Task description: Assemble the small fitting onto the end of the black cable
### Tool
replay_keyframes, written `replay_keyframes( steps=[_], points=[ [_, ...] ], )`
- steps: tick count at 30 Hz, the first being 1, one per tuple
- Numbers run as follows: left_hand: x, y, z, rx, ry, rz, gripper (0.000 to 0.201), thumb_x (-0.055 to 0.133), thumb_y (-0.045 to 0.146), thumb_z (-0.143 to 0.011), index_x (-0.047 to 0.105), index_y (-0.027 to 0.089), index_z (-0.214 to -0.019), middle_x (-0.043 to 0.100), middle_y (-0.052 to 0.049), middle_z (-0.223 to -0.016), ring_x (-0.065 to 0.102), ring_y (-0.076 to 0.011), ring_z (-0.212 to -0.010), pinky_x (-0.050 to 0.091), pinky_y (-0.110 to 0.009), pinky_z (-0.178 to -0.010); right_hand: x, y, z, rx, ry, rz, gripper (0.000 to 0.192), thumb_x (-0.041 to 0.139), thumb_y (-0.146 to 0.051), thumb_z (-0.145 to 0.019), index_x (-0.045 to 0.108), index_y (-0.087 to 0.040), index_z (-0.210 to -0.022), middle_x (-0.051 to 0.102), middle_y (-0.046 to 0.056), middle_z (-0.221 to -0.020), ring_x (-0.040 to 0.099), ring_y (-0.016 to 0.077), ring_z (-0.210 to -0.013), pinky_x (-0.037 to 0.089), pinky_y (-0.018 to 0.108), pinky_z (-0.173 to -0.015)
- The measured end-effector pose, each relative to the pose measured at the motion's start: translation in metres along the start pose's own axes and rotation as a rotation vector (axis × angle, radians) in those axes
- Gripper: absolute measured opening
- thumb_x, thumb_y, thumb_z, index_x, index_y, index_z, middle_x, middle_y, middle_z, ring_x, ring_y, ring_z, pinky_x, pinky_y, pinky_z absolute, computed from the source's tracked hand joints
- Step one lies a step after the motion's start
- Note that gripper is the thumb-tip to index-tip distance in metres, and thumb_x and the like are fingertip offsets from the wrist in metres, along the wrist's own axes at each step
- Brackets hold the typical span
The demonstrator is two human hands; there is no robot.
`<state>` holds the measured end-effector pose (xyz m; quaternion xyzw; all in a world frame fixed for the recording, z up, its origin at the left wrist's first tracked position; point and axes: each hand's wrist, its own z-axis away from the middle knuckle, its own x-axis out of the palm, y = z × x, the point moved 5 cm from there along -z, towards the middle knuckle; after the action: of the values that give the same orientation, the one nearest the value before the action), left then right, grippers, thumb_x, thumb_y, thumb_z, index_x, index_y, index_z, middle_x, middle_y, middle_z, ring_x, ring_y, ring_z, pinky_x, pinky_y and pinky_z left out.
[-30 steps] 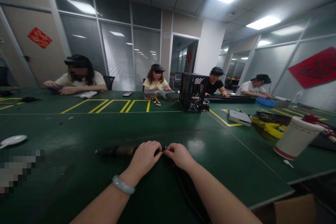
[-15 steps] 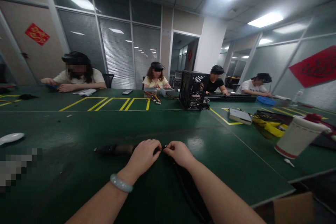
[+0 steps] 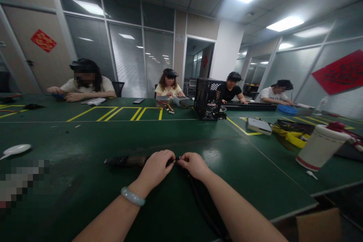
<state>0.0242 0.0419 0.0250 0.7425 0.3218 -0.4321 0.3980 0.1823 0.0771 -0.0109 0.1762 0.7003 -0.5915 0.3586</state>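
- The left hand (image 3: 157, 168), with a pale bangle at the wrist, lies on the green worktop (image 3: 85, 181), its grip curled shut around the near end of a dark tube-shaped tool (image 3: 127, 161).
- The tool rests flat on the worktop and runs out to the left of the left hand; its exact type cannot be told.
- The right hand (image 3: 193, 165) sits just beside the left hand, fingertips touching it, the grip pinched on a small dark part where a black cable (image 3: 198, 200) meets the tool.
- The cable trails from the hands toward the near edge of the worktop, under the right forearm.
- Well beyond the hands, a black perforated computer case (image 3: 208, 99) stands upright.
- To the right of the hands, well apart, stands a tilted white cup (image 3: 319, 147) with a red lid.
- Four other people sit along the far side of the worktop.
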Motion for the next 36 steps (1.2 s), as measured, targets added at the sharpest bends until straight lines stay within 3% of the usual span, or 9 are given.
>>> replay_keyframes(
  steps=[5,14,20,29,36],
  points=[
    [0.0018,-0.0017,-0.0017,0.009,0.047,-0.009,0.011,0.054,0.029,-0.084,0.059,0.023,-0.093,0.063,-0.001,-0.098,0.058,-0.0195,-0.093,0.043,-0.035,-0.085,-0.0003,0.0008,-0.0011,-0.027,0.013,0.015,0.021,0.060,-0.036,-0.084,0.069,-0.018,-0.080,0.068,0.000,-0.072,0.058,0.0109,-0.065,0.036,0.021,-0.056],
    [-0.0004,-0.0009,-0.0017,0.056,0.109,-0.030,0.016,0.058,0.033,-0.083,0.058,0.024,-0.096,0.063,-0.001,-0.101,0.057,-0.0200,-0.099,0.028,-0.046,-0.108,-0.0008,0.0023,-0.0014,-0.016,-0.006,-0.027,0.019,0.061,-0.035,-0.083,0.069,-0.018,-0.082,0.069,0.000,-0.073,0.060,0.0108,-0.065,0.038,0.020,-0.057],
    [0.0015,-0.0008,-0.0017,0.073,0.073,-0.045,0.009,0.055,0.028,-0.085,0.059,0.024,-0.091,0.063,0.000,-0.107,0.056,-0.0191,-0.104,0.024,-0.046,-0.111,-0.0012,0.0013,-0.0009,-0.017,-0.007,-0.030,0.018,0.061,-0.035,-0.082,0.068,-0.019,-0.080,0.069,0.000,-0.072,0.059,0.0105,-0.063,0.039,0.020,-0.057],
    [-0.0002,-0.0022,-0.0019,0.020,0.076,-0.014,0.016,0.054,0.034,-0.085,0.059,0.023,-0.096,0.064,-0.002,-0.103,0.058,-0.0202,-0.101,0.028,-0.048,-0.109,-0.0012,0.0025,-0.0019,-0.013,-0.010,-0.019,0.020,0.061,-0.037,-0.082,0.069,-0.019,-0.080,0.068,0.000,-0.072,0.060,0.0108,-0.063,0.038,0.020,-0.057],
    [-0.0012,0.0039,-0.0020,0.104,0.081,-0.039,0.009,0.054,0.022,-0.083,0.060,0.024,-0.090,0.063,0.000,-0.105,0.056,-0.0187,-0.102,0.025,-0.046,-0.111,-0.0011,0.0014,-0.0019,-0.023,0.002,-0.018,0.019,0.061,-0.036,-0.082,0.068,-0.018,-0.080,0.068,0.000,-0.072,0.059,0.0104,-0.062,0.037,0.020,-0.054]
  ],
)
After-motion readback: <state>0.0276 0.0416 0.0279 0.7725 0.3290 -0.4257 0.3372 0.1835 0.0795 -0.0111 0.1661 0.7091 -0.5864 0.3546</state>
